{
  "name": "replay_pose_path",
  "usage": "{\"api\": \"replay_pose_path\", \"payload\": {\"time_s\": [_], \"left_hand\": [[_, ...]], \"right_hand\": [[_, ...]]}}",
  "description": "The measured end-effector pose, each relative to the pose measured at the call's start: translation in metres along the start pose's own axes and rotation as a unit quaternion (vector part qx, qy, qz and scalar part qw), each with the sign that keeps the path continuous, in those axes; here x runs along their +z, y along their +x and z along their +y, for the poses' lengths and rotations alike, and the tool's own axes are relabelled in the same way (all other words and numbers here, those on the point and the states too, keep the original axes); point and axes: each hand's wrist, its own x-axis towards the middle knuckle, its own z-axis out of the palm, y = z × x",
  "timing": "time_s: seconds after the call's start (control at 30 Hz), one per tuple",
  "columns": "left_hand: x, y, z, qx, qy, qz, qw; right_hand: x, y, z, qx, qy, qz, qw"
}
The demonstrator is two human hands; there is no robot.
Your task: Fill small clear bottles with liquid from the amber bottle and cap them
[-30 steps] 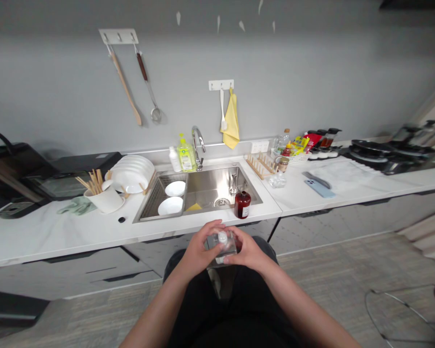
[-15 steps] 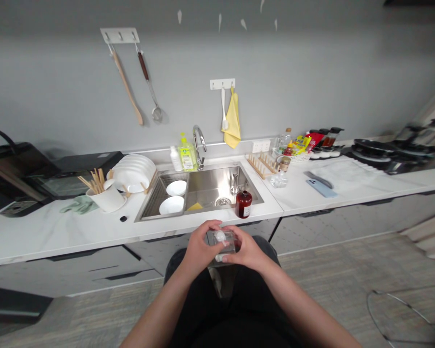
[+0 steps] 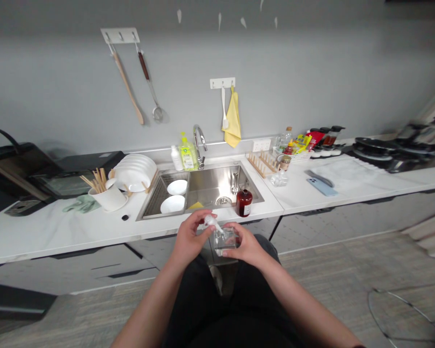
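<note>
My left hand (image 3: pixel 189 240) pinches a white pump head (image 3: pixel 211 222) with a narrow stem. The stem slants down to the right, over the top of a clear square bottle (image 3: pixel 222 246); whether its tip is inside I cannot tell. My right hand (image 3: pixel 248 247) grips that bottle from its right side, in front of the counter edge and above my lap. Just beyond my hands, a dark red-brown bottle (image 3: pixel 244 203) stands upright at the sink's front rim.
The steel sink (image 3: pixel 212 176) holds white bowls (image 3: pixel 173 204) in a rack. Behind it stand a yellow-green detergent bottle (image 3: pixel 187 154) and the faucet (image 3: pixel 199 140). Plates (image 3: pixel 137 174) and a utensil holder (image 3: pixel 108 199) are left; a wooden rack (image 3: pixel 261 164) and phone (image 3: pixel 322 186) are right.
My left hand has moved left and slightly up with the white pump head, which now sits apart from the bottle's top and tilts. My right hand keeps hold of the clear bottle.
</note>
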Motion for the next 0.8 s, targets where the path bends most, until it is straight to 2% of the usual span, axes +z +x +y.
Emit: {"api": "replay_pose_path", "payload": {"time_s": [0.3, 0.67, 0.8], "left_hand": [[-0.002, 0.0005, 0.0096, -0.007, 0.001, 0.002, 1.0], [-0.0028, -0.004, 0.0062, -0.016, 0.008, 0.007, 1.0], [-0.0012, -0.0051, 0.0036, -0.012, 0.003, 0.025, 1.0]], "right_hand": [[-0.0026, -0.0004, -0.0037, -0.001, -0.014, 0.005, 1.0], [-0.0034, -0.0009, -0.0042, -0.002, -0.014, 0.011, 1.0], [-0.0044, -0.0009, -0.002, -0.002, -0.006, 0.009, 1.0]]}}
